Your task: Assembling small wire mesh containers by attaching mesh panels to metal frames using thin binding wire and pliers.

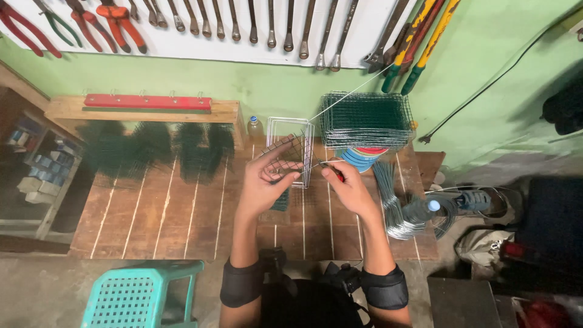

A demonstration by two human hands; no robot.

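Joining wire mesh looks like the step in hand: the left hand [262, 176] has its fingers closed around a small mesh panel [280, 157], tilted against a white wire frame [293, 149] just beyond the fingertips, while the right hand [351, 185] grips red-handled pliers [335, 173] whose tip meets the mesh between the two hands. The next move probably calls for a steady panel and a tight twist at the joint. Beyond the right fingers lies a stack of green mesh [366, 119]; right of them, cut wires [388, 197] and a bottle [422, 209]. The wooden tabletop [164, 212] stands against a green wall [486, 67] hung with tools [200, 18]; a teal stool [143, 294] sits below the left arm.
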